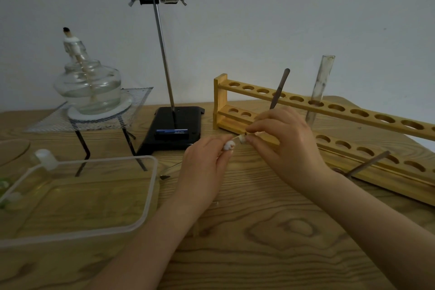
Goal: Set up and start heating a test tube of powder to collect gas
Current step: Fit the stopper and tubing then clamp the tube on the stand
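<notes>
Wooden bench (259,242) carries, leftmost, the unlit spirit lamp (87,82), parked aside; left hand (204,167) pinches a cotton wad (228,146); right hand (287,141) grips tweezers (280,88), seemingly teasing it; test tube (320,87) waits upright in the rack (329,120).

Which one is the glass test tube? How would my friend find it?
Look for the long wooden test tube rack on the right side of the table. One clear glass test tube stands upright in a hole of its top row, behind the right hand. It is the only glass thing in the rack; the other item there is a thin dark tool.
</notes>
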Demonstrator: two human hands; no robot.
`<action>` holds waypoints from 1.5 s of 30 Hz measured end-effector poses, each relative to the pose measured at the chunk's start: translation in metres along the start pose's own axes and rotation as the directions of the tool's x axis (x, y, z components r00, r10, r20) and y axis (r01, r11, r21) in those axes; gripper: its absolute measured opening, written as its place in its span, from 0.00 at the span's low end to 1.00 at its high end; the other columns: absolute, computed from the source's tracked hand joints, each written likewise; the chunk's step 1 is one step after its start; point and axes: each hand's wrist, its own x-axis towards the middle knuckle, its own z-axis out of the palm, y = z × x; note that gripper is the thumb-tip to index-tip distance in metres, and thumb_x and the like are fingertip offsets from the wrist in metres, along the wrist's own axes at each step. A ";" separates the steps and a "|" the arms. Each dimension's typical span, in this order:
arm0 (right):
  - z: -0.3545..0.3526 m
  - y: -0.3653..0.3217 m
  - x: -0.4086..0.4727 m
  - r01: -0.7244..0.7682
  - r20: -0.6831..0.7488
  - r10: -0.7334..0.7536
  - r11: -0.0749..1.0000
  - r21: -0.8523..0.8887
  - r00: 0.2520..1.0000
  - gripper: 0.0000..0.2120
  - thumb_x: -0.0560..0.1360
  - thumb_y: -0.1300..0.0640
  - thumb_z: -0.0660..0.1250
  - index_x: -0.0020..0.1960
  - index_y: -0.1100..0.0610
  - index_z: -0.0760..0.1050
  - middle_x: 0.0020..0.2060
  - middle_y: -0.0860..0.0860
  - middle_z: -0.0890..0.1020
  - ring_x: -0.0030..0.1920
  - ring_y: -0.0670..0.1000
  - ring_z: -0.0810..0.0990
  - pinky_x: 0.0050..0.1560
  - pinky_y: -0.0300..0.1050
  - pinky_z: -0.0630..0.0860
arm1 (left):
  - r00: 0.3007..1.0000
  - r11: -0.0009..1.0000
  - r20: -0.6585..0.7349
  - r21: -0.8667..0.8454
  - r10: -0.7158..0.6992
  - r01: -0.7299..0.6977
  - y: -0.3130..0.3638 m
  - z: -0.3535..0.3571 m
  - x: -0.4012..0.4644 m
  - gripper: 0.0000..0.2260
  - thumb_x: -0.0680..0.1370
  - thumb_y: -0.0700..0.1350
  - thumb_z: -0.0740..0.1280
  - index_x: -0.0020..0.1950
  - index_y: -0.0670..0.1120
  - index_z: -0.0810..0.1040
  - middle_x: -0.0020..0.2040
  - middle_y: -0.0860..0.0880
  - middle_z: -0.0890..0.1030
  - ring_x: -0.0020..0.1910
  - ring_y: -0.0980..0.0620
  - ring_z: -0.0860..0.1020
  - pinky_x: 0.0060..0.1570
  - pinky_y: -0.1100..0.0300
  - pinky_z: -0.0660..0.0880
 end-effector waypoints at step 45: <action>-0.044 -0.039 0.093 -0.245 0.313 0.665 -0.197 0.949 0.678 0.09 0.77 0.58 0.65 0.49 0.65 0.76 0.43 0.58 0.83 0.45 0.53 0.85 0.50 0.47 0.81 | 0.957 0.962 -0.230 0.248 0.177 -0.118 0.033 -0.128 0.049 0.19 0.80 0.47 0.59 0.72 0.49 0.67 0.66 0.51 0.72 0.65 0.55 0.68 0.62 0.65 0.60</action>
